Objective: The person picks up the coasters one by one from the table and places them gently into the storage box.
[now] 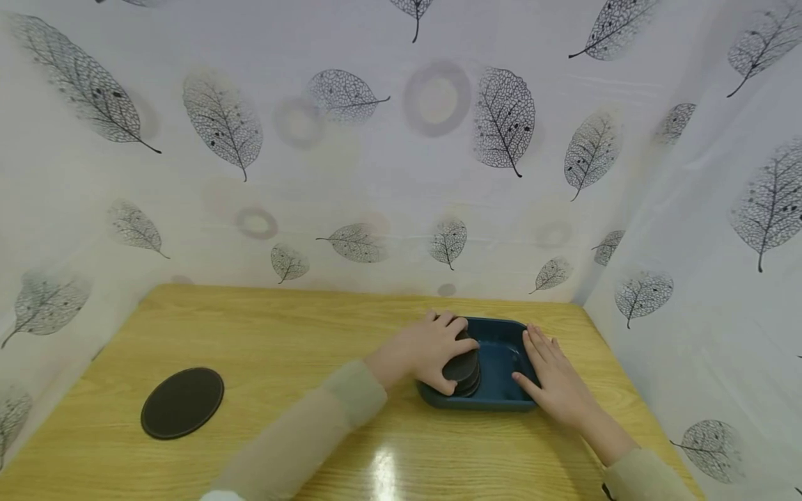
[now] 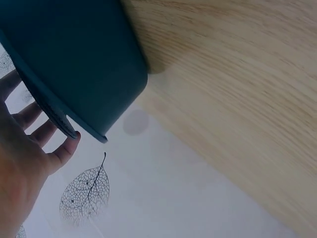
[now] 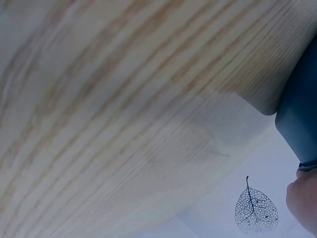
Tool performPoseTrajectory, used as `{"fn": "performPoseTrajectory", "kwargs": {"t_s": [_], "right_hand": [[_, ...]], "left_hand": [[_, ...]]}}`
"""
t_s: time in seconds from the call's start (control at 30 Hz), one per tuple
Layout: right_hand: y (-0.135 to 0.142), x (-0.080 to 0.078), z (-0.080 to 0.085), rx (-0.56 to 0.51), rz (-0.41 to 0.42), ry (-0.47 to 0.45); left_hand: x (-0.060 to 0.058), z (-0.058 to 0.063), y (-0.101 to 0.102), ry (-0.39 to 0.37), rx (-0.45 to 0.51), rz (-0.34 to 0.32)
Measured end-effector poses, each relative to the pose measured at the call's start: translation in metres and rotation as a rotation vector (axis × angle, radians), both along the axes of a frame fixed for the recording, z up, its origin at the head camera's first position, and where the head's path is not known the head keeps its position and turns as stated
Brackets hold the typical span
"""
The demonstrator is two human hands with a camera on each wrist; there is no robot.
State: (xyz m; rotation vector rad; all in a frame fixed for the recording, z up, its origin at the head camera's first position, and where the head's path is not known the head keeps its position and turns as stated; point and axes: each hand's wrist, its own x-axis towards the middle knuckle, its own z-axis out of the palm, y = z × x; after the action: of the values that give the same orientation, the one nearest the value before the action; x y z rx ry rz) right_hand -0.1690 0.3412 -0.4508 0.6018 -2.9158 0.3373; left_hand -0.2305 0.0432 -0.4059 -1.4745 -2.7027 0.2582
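Observation:
In the head view a dark blue rectangular bin (image 1: pixel 501 403) sits on the table, its left end under my left hand (image 1: pixel 432 351). That hand grips a round black coaster (image 1: pixel 462 365) with fingers and thumb spread over its edge. Beneath it, more dark round edges show inside the bin. The left wrist view shows the coaster's thin edge (image 2: pixel 59 121) between the fingers, close along the bin's rim (image 2: pixel 86 130). My right hand (image 1: pixel 557 386) rests on the bin's right rim, fingers straight, thumb over the inside. Only a small part of it shows in the right wrist view.
Another round black coaster (image 1: pixel 183 403) lies flat on the wooden table (image 1: pixel 282 334) at the left. A white curtain (image 1: pixel 376 174) printed with leaves hangs behind the table and along both sides.

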Motion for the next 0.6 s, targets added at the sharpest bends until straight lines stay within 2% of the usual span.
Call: {"fn": "performPoseTrajectory", "kwargs": {"t_s": [0.17,0.4,0.6], "right_hand": [[0.000,0.000,-0.001,-0.006,0.010,0.018],[-0.001,0.000,0.001,-0.009,-0.005,-0.035],[-0.002,0.001,0.003,-0.013,-0.008,-0.035]], "left_hand": [[-0.002,-0.004,0.011,0.009,-0.002,-0.005],[-0.003,-0.009,0.019,0.004,-0.027,-0.003],[-0.002,-0.011,0.022,-0.020,-0.056,0.016]]}}
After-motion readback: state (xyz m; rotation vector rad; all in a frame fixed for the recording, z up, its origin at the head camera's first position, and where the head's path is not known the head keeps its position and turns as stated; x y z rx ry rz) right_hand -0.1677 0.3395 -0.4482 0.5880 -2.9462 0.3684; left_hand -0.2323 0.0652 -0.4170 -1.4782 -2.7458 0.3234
